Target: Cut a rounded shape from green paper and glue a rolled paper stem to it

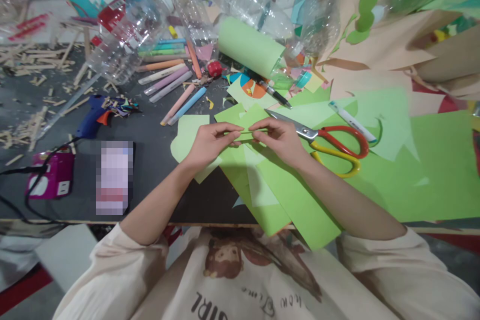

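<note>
Between both hands is a small folded strip of green paper (246, 135), pinched at its two ends. My left hand (217, 141) closes thumb and fingers on its left end. On the right end, the fingers of my right hand (276, 139) are pressed together. Beneath the hands lie overlapping sheets of green paper (296, 195). Scissors with one red and one yellow handle (339, 141) rest just right of my right hand, blades pointing toward it. A pale green paper piece (187, 130) lies beside my left hand.
A blue glue gun (92, 116), a magenta box (50, 174) with cables and a phone (114, 177) lie left. Behind are markers (168, 80), a black pen (277, 96), a green paper-wrapped bottle (251, 45) and clear plastic bottles (123, 40). Wood scraps (33, 65) litter the far left.
</note>
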A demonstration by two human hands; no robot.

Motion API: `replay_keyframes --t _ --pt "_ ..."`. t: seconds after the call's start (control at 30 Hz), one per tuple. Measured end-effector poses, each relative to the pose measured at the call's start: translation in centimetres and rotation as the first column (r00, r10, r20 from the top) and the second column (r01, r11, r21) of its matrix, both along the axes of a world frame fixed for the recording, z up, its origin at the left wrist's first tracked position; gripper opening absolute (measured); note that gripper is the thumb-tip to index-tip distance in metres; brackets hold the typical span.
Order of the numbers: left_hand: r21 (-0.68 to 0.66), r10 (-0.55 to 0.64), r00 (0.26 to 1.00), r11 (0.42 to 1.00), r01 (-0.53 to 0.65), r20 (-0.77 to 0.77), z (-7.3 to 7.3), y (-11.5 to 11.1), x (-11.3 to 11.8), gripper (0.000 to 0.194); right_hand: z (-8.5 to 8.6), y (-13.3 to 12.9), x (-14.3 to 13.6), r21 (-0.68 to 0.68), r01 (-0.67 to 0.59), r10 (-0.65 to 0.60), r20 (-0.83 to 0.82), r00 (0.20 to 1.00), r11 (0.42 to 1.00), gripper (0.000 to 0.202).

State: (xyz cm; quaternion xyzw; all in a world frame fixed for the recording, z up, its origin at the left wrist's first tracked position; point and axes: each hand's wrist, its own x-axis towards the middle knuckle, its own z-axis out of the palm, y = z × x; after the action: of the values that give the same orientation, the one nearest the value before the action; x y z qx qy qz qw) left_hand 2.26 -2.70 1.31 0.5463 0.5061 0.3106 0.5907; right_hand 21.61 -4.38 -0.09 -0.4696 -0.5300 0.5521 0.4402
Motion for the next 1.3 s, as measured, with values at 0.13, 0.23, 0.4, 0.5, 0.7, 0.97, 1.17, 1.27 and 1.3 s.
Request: replay_keyframes --t 0.13,0.23,0.4,0.5,0.7,0.97,1.17,1.27,1.3 --pt "0.039 -0.011 1.0 0.999 0.012 -0.026 -0.12 0.0 -0.02 0.042 -0.04 -0.02 -0.01 -0.043 -0.005 0.003 -0.037 0.999 0.999 0.025" --pt "0.083 -0.028 0.998 0.996 0.032 -0.048 -0.2 0.05 -0.06 0.037 -0.16 -0.01 -0.01 -0.044 0.004 -0.005 -0.033 0.999 0.999 0.026" --pt "0.133 -0.052 0.994 0.989 0.064 -0.091 -0.27 0.09 -0.04 0.034 -0.14 0.05 0.03 -0.017 0.011 -0.01 0.008 1.0 1.0 0.025" --pt "0.133 -0.063 0.995 0.988 0.073 -0.076 -0.43 0.11 -0.05 0.036 -0.15 0.08 0.01 0.008 0.006 -0.007 0.034 0.999 1.0 0.022" --pt "0.146 -0.052 0.997 0.987 0.061 -0.063 -0.73 0.19 -0.02 0.033 -0.45 0.11 -0.12 0.027 0.017 -0.017 -0.014 1.0 0.999 0.018" --pt "0.186 -0.031 0.997 0.982 0.045 -0.077 -0.5 0.11 -0.04 0.02 -0.27 0.25 0.05 0.006 -0.003 0.003 -0.001 1.0 1.0 0.013" --pt "0.203 -0.006 0.997 0.979 0.021 -0.075 -0.6 0.15 -0.1 0.019 -0.2 0.15 -0.03 0.041 -0.024 0.022 0.031 0.999 0.999 0.009" --pt "0.144 0.013 1.0 0.99 -0.015 0.013 -0.58 0.35 -0.12 0.023 -0.25 -0.13 -0.23 0.089 -0.016 0.008 0.091 0.996 0.996 0.01" --pt "0.12 0.02 0.999 0.993 -0.025 0.046 -0.53 0.41 -0.11 0.026 -0.26 -0.28 -0.31 0.111 -0.01 -0.002 0.113 0.994 0.994 0.01"
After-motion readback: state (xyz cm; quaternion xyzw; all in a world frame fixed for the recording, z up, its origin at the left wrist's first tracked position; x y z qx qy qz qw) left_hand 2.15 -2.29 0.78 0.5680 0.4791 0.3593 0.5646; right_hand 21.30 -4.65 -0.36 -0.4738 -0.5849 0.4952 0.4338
